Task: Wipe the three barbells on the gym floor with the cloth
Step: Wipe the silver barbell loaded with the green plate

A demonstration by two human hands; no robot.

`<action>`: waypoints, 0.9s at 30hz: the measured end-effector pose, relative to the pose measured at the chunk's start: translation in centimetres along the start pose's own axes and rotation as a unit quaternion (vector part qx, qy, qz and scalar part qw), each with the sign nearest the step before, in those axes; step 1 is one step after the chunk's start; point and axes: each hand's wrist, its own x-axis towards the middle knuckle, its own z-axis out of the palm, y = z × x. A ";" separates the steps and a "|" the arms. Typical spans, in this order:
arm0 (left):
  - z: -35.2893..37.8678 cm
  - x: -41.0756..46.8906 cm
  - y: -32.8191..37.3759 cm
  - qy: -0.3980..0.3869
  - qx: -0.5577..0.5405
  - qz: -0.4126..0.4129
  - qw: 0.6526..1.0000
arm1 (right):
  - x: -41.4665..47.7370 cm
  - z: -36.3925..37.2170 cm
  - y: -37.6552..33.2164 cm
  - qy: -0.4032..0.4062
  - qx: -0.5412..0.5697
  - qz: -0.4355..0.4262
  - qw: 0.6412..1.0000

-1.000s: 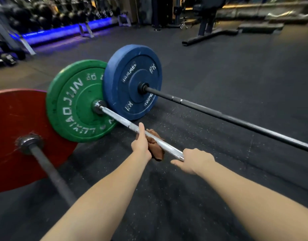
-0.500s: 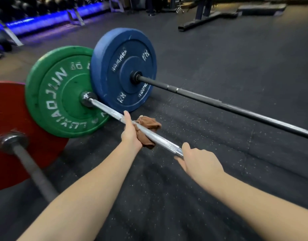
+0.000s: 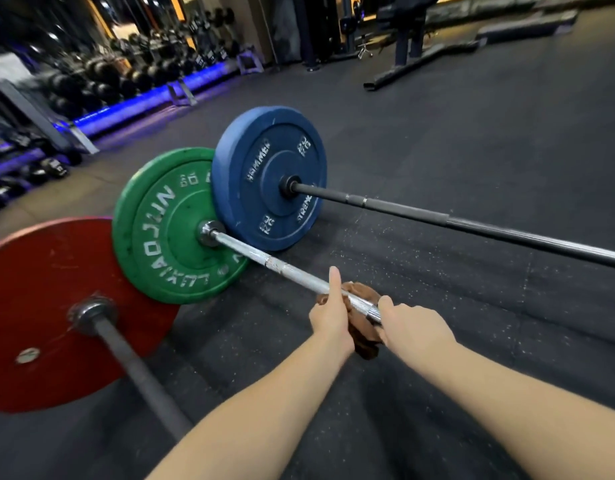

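red barbell (image 3: 39, 306), green barbell (image 3: 167, 230), blue barbell (image 3: 264, 174): parallel, floor (image 3: 472, 133) | cloth (image 3: 366, 344): brown, round green shaft

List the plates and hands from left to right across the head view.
Red plate → green plate → blue plate → left hand, gripping the cloth → right hand, gripping the silver bar.

Left hand (image 3: 330, 317) holding cloth (image 3: 365, 342), silver barbell (image 3: 292, 271)

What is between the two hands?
In the head view, a brown cloth bunched round the silver barbell lies between the left hand and the right hand.
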 end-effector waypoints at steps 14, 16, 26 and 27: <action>-3.3 5.8 4.2 0.057 -0.052 0.041 0.996 | 0.0 0.7 0.7 0.023 0.015 -0.014 1.000; -2.9 6.4 3.3 0.035 -0.046 0.017 0.998 | 0.1 0.9 0.9 0.025 0.014 -0.015 0.999; -0.3 -0.6 0.0 -0.021 0.050 0.001 0.999 | 0.2 1.1 0.4 0.034 -0.002 0.000 0.999; -0.3 -0.8 0.2 -0.013 0.048 0.008 0.999 | 0.1 1.0 0.4 0.031 0.000 0.000 1.000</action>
